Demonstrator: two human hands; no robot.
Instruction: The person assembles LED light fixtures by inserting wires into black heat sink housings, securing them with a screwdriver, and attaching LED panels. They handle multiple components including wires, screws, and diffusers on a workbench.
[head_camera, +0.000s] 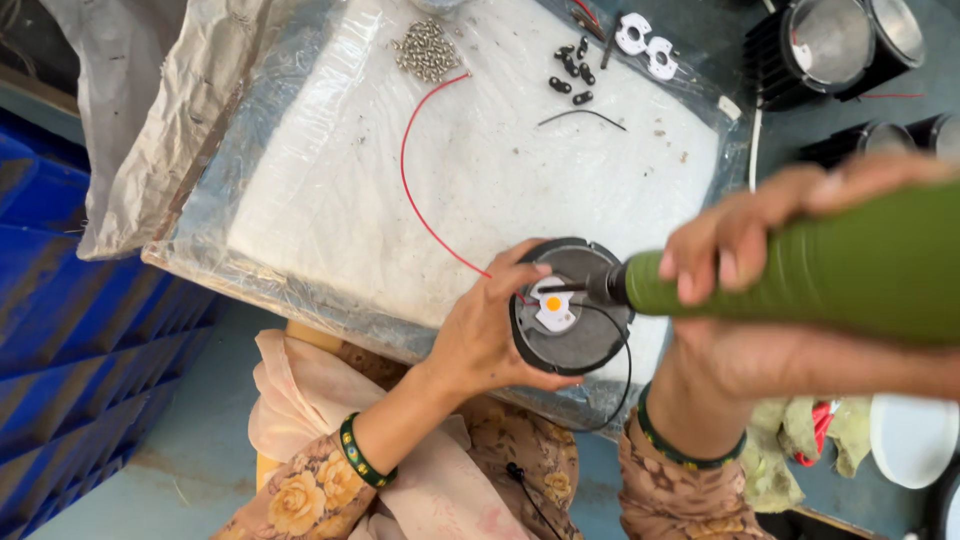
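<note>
Your left hand (480, 335) holds the round black lamp (572, 308) at six o'clock on the white pad (480, 170). Your right hand (760, 250) grips the green screwdriver (800, 268), tip on the lamp's middle. You look to be fixing a screw; keep it straight.

The left hand (480, 335) enters from the lower left, forearm angled up and to the right, wrist slightly bent. Its fingers (520, 262) are spread and curled in a cupping grasp, thumb low and index finger high. A dark green bangle sits on the left wrist.

The right hand (760, 290) enters from the lower right, wrist raised and turned inward. Its fingers (705, 262) are wrapped over the top in a closed grip, nails facing the camera. A beaded green bangle encircles the right wrist.
</note>
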